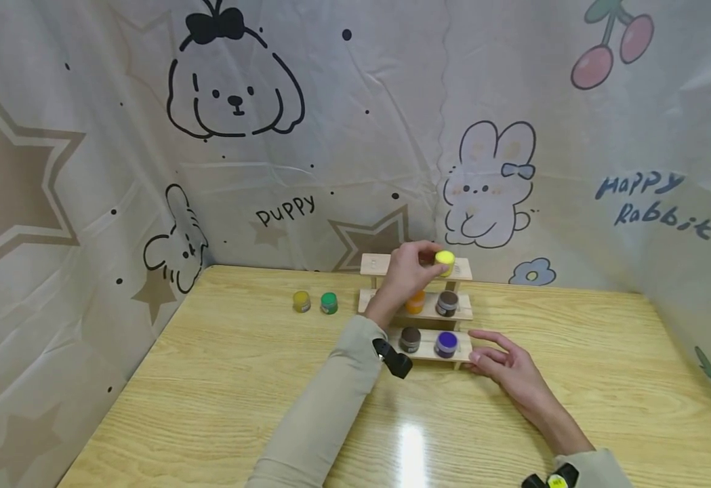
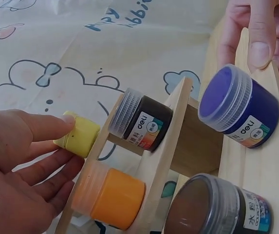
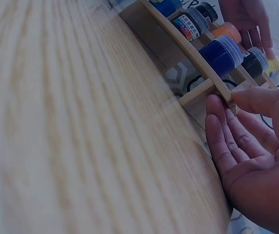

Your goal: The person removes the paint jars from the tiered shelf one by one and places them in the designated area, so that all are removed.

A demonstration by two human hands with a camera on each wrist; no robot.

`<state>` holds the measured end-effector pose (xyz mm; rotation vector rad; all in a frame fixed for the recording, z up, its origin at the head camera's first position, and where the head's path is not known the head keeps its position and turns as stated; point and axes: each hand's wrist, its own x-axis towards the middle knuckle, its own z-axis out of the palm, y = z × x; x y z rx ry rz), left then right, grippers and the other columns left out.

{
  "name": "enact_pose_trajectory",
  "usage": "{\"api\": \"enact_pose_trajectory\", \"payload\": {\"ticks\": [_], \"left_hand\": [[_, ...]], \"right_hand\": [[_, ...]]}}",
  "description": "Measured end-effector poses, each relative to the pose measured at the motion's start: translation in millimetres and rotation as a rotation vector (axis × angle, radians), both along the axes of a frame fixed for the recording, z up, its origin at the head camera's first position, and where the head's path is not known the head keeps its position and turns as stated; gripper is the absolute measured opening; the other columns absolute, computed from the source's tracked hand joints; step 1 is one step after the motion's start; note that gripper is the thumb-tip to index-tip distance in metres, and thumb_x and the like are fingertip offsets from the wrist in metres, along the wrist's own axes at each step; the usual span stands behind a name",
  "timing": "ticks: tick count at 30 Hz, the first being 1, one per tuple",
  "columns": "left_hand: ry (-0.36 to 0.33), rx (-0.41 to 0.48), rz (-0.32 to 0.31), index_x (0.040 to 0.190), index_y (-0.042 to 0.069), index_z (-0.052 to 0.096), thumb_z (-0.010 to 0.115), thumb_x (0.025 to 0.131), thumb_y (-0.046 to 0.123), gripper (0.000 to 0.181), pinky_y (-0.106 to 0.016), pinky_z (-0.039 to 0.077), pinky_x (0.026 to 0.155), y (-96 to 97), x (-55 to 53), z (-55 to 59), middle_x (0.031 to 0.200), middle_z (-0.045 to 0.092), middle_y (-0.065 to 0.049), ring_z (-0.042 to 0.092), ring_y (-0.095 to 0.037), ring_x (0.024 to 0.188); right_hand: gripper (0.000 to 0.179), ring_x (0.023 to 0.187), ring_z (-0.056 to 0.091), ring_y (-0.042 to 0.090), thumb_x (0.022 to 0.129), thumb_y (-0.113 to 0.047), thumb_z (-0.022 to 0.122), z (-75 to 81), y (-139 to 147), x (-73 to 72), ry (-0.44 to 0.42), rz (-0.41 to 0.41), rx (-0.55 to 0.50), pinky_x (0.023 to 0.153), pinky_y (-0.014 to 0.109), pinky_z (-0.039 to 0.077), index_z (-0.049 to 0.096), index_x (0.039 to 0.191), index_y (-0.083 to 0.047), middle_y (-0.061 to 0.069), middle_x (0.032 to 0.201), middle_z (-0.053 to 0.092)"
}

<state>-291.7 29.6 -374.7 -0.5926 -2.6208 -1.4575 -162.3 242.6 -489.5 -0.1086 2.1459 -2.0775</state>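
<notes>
I have the left hand (image 1: pixel 409 272) pinching the yellow jar (image 1: pixel 445 261) between thumb and fingers, at the right end of the wooden stand (image 1: pixel 431 312), level with its top tier (image 1: pixel 378 263); whether the jar's base touches the board I cannot tell; my right hand (image 1: pixel 510 376) pinches the right end of the lowest shelf (image 1: pixel 428 348), thumb above and fingers beneath, just beside the purple jar (image 1: pixel 446 344); I judge the yellow jar light and stiff-walled, small enough for a fingertip hold; its smooth, round side could slip if caught off-centre, so I favour thumb and fingers opposed around the body rather than on the lid alone; the stand looks thin and light, stiff but easily nudged, so its board end seems a sound place to steady it.
</notes>
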Motion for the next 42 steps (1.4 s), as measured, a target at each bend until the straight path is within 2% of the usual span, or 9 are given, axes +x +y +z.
{"api": "enact_pose_trajectory", "payload": {"ticks": [7, 15, 21, 26, 34, 38, 42], "left_hand": [[0.005, 0.03, 0.002, 0.121, 0.007, 0.073, 0.079, 0.092, 0.015, 0.031, -0.021, 0.053, 0.084, -10.9, 4.2, 4.9, 0.111, 0.074, -0.006, 0.069, -0.019, 0.101], [0.053, 0.05, -0.051, 0.122, 0.008, 0.073, 0.079, 0.093, 0.017, 0.031, -0.025, 0.054, 0.093, -25.7, 8.1, 13.8, 0.112, 0.074, -0.004, 0.069, -0.015, 0.101], [0.055, 0.103, -0.045, 0.123, 0.007, 0.071, 0.078, 0.093, 0.014, 0.031, -0.024, 0.054, 0.093, -43.0, 14.3, 21.9, 0.116, 0.073, -0.006, 0.069, -0.019, 0.105], [0.058, 0.171, -0.046, 0.124, 0.005, 0.07, 0.078, 0.093, 0.012, 0.033, -0.032, 0.057, 0.094, -60.9, 18.8, 26.6, 0.116, 0.072, -0.009, 0.069, -0.023, 0.106], [0.088, 0.264, -0.065, 0.123, 0.001, 0.07, 0.076, 0.093, 0.008, 0.031, -0.049, 0.052, 0.103, -87.2, 25.5, 20.1, 0.119, 0.07, -0.012, 0.067, -0.024, 0.107], [0.084, 0.294, -0.076, 0.125, 0.001, 0.069, 0.075, 0.094, 0.007, 0.032, -0.048, 0.053, 0.1, -99.3, 30.6, 16.3, 0.12, 0.069, -0.013, 0.066, -0.025, 0.108], [0.101, 0.286, -0.041, 0.126, 0.003, 0.069, 0.075, 0.094, 0.009, 0.033, -0.043, 0.053, 0.099, -110.9, 36.3, 13.1, 0.12, 0.069, -0.011, 0.065, -0.024, 0.107]], "right_hand": [[0.056, 0.098, 0.073, 0.019, 0.102, -0.012, 0.066, 0.6, -1, -0.3, 0.003, 0.015, -0.003, 0.088, 0.033, 0.06, 0.042, 0.149, 0.005, 0.012, 0.11, 0.074], [0.051, 0.098, 0.072, 0.017, 0.103, -0.013, 0.065, -1.7, 0, 2.7, 0.015, 0.011, -0.009, 0.088, 0.032, 0.06, 0.045, 0.146, 0.006, 0.01, 0.108, 0.074], [0.052, 0.099, 0.072, 0.019, 0.103, -0.015, 0.064, -1.7, -1, 3.4, 0.006, 0.017, -0.001, 0.09, 0.033, 0.059, 0.046, 0.147, 0.005, 0.014, 0.11, 0.073], [0.051, 0.1, 0.072, 0.019, 0.103, -0.016, 0.064, 0.4, -1, 1.1, 0.008, 0.011, 0.027, 0.09, 0.033, 0.059, 0.046, 0.147, 0.004, 0.017, 0.113, 0.072], [0.052, 0.098, 0.072, 0.018, 0.103, -0.015, 0.065, 0.5, 0, -1.3, 0.016, 0.016, 0.023, 0.089, 0.033, 0.06, 0.046, 0.147, 0.005, 0.018, 0.113, 0.072], [0.052, 0.098, 0.072, 0.019, 0.102, -0.014, 0.066, -1.8, 1, -1.2, 0.018, 0.017, 0.01, 0.089, 0.034, 0.06, 0.047, 0.146, 0.005, 0.017, 0.112, 0.072], [0.052, 0.099, 0.072, 0.019, 0.103, -0.015, 0.065, -2.1, 2, -0.9, 0.02, 0.024, 0.01, 0.089, 0.034, 0.06, 0.046, 0.147, 0.005, 0.016, 0.113, 0.073]]}}
